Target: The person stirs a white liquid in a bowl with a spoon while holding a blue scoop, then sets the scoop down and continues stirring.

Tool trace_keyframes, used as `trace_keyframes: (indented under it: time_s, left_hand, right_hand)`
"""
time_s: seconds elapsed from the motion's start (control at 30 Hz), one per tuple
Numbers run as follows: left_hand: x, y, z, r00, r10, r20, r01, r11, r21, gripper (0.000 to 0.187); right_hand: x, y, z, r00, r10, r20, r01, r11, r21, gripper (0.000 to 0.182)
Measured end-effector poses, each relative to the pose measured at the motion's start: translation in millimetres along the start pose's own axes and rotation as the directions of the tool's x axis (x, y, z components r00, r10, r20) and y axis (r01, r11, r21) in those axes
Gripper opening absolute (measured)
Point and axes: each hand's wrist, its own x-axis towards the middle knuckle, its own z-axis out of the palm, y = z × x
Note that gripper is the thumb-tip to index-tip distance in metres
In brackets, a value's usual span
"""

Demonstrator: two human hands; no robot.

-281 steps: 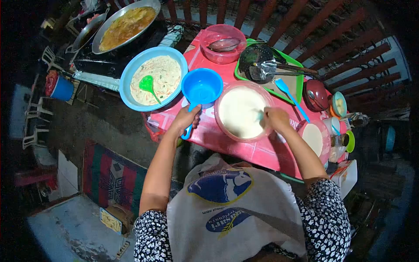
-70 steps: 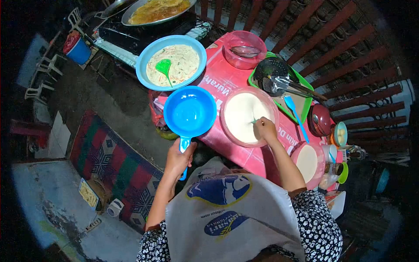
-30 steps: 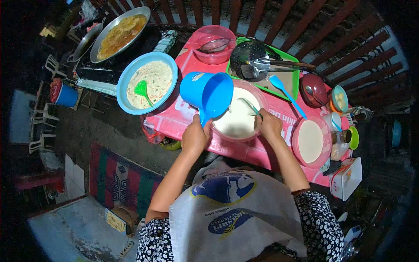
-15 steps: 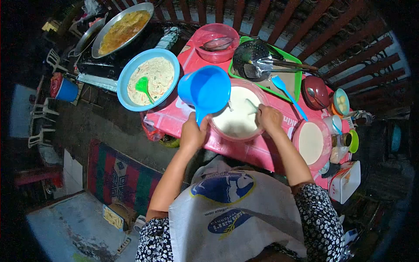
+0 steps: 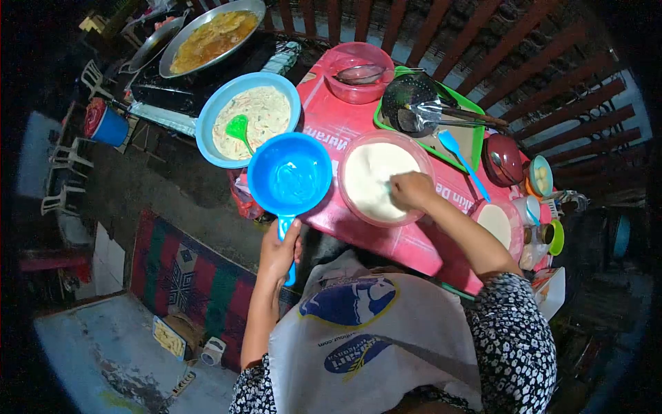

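Note:
A blue dipper (image 5: 289, 172) with a wet inside is upright in my left hand (image 5: 279, 252), whose fingers wrap round its handle. It hangs between a light blue basin (image 5: 203, 131) of pale mixture with a green ladle (image 5: 236, 128) and a pink bowl (image 5: 429, 165) of creamy white batter. My right hand (image 5: 412, 191) is closed over the batter at the bowl's right side, on a pale utensil that is mostly hidden beneath the fingers.
A pan (image 5: 214, 38) of frying food is at the upper left. On the pink-covered table (image 5: 324, 103) are a pink basin (image 5: 358, 72), a green tray (image 5: 469, 103) with dark utensils, a blue spatula (image 5: 462, 160) and a second batter bowl (image 5: 498, 222). Wooden slats (image 5: 462, 41) stand behind.
The blue dipper has moved left and toward me, away from above the batter bowl, and now sits level. My right hand has moved further in over the batter. The view has shifted slightly.

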Motion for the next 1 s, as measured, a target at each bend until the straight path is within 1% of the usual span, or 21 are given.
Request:
trace_keyframes:
  time_s: [0.07,0.1,0.13,0.2,0.23,0.27,0.33,0.37,0.43,0.47,0.53,0.57,0.6,0.67,0.7,0.77,0.8,0.87,0.9,0.93,1.0]
  left_hand:
    - [-10.5,-5.4,-6.9,0.998,-0.047,-0.032,0.046,0.999,-0.028,0.019]
    - [-14.2,-7.2,-8.9,0.998,-0.053,-0.036,0.051,0.997,-0.051,0.018]
    - [-16.3,-10.0,-10.2,0.998,-0.055,-0.036,0.053,0.997,-0.058,0.018]
    - [-18.6,-15.7,-12.8,0.994,-0.092,-0.066,0.087,0.993,-0.081,0.018]
    - [-20.0,-17.4,-13.4,0.993,-0.093,-0.068,0.087,0.992,-0.086,0.018]
    - [-20.2,-17.9,-14.1,0.993,-0.094,-0.074,0.088,0.993,-0.084,0.018]
    - [-20.4,-18.4,-17.5,0.992,-0.091,-0.084,0.083,0.993,-0.088,0.018]
    - [-21.2,-19.2,-19.6,0.993,-0.089,-0.078,0.081,0.992,-0.099,0.017]
    - [-22.2,-18.5,-20.7,0.993,-0.088,-0.073,0.08,0.991,-0.111,0.017]
    - [-23.3,-15.6,-19.4,0.994,-0.088,-0.072,0.081,0.992,-0.096,0.017]
    - [-22.4,-13.2,-17.7,0.994,-0.083,-0.074,0.077,0.994,-0.081,0.016]
    - [-22.0,-12.7,-17.0,0.995,-0.078,-0.069,0.072,0.993,-0.092,0.016]
    - [-21.3,-11.6,-16.7,0.995,-0.072,-0.064,0.065,0.993,-0.102,0.016]
    - [-20.4,-14.4,-19.7,0.997,-0.057,-0.054,0.051,0.994,-0.097,0.015]
    - [-20.4,-15.6,-20.8,0.998,-0.043,-0.043,0.039,0.995,-0.091,0.015]
    - [-21.6,-14.0,-20.3,0.998,-0.043,-0.038,0.04,0.996,-0.076,0.015]
    - [-22.2,-13.0,-19.2,0.999,-0.042,-0.032,0.04,0.997,-0.059,0.015]
    - [-23.2,-11.2,-16.2,0.999,-0.033,-0.029,0.032,0.999,-0.041,0.014]
    - [-22.7,-9.6,-16.0,0.999,-0.021,-0.024,0.02,1.0,-0.021,0.013]
    - [-21.8,-10.0,-17.2,1.0,-0.018,-0.025,0.018,1.0,-0.021,0.013]
    - [-21.1,-13.7,-20.3,1.0,-0.015,-0.022,0.013,0.997,-0.071,0.013]
  right_hand:
    - [-15.5,9.2,-20.5,0.987,-0.05,0.153,0.065,0.994,-0.093,0.016]
    - [-9.1,20.2,-24.6,0.982,-0.002,0.189,0.022,0.995,-0.1,0.016]
    - [1.1,23.0,-19.2,0.981,-0.003,0.193,0.024,0.994,-0.105,0.016]
    - [18.8,21.5,-5.0,0.998,0.007,-0.066,-0.015,0.993,-0.121,0.017]
    - [14.2,6.2,-7.5,0.994,-0.064,-0.089,0.053,0.991,-0.121,0.017]
    - [12.4,4.9,7.0,0.993,-0.068,-0.1,0.065,0.998,-0.025,0.016]
    - [-10.3,-3.5,-12.6,0.99,-0.118,0.079,0.12,0.992,-0.033,0.016]
    - [-9.5,4.9,-14.5,0.989,-0.122,0.081,0.125,0.992,-0.036,0.016]
    - [-2.2,26.6,-17.3,0.996,0.02,0.09,-0.007,0.988,-0.152,0.016]
    - [3.9,27.3,-12.9,0.996,0.022,0.092,-0.007,0.988,-0.154,0.016]
    - [19.3,18.6,-1.9,0.994,0.0,-0.107,-0.013,0.992,-0.127,0.017]
    - [15.9,10.4,4.9,0.99,-0.045,-0.131,0.039,0.998,-0.05,0.016]
    - [8.5,1.2,1.3,0.999,-0.032,0.019,0.032,0.999,-0.001,0.019]
    - [-8.6,-2.3,-16.1,0.982,-0.057,0.181,0.073,0.994,-0.085,0.019]
    - [-5.9,4.8,-20.0,0.981,-0.059,0.183,0.076,0.993,-0.087,0.019]
    - [4.8,21.3,-29.4,0.984,0.088,0.152,-0.068,0.989,-0.131,0.019]
    - [10.0,22.3,-20.6,0.984,0.087,0.153,-0.067,0.989,-0.133,0.019]
    - [22.3,17.5,9.1,0.988,-0.014,-0.151,-0.003,0.993,-0.115,0.017]
    - [14.9,6.1,6.0,0.998,-0.032,-0.059,0.031,0.999,-0.013,0.017]
    - [7.0,3.6,6.0,0.993,-0.114,-0.02,0.114,0.993,-0.028,0.018]
    - [-8.1,8.4,-12.5,0.99,-0.092,0.109,0.101,0.991,-0.087,0.018]
